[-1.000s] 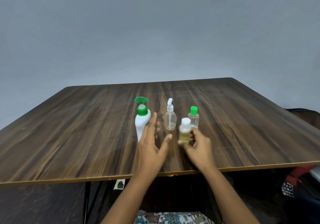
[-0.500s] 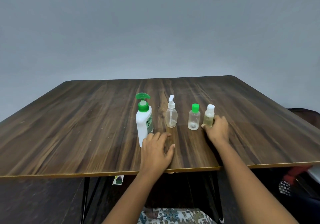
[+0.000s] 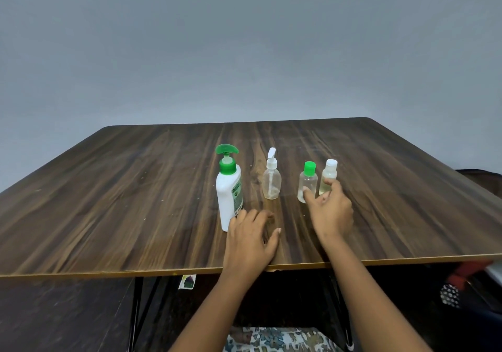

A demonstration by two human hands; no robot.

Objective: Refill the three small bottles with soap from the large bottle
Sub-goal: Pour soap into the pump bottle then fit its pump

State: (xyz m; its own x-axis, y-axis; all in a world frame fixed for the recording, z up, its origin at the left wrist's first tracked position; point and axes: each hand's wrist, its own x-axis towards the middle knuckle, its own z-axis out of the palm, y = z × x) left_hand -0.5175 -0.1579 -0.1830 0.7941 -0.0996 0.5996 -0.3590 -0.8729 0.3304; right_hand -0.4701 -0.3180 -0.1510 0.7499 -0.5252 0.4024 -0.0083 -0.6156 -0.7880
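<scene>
Left hand (image 3: 251, 239) lay flat, fingers loose; large bottle (image 3: 228, 196) just beyond its fingertips. Right hand (image 3: 330, 213) spread, gripping nothing; green-capped bottle (image 3: 308, 180) and white-capped bottle (image 3: 329, 173) at its fingertips; pump bottle (image 3: 271, 180) beyond, between the hands.

The table (image 3: 135, 202) is dark wood-grain laminate with a slight sheen; the small bottles (image 3: 271, 182) are clear plastic.

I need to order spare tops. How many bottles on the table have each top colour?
Green tops: 2, the large pump bottle and the small green-capped bottle
White tops: 2, the small pump bottle and the small white-capped bottle
Total: 4 bottles
</scene>
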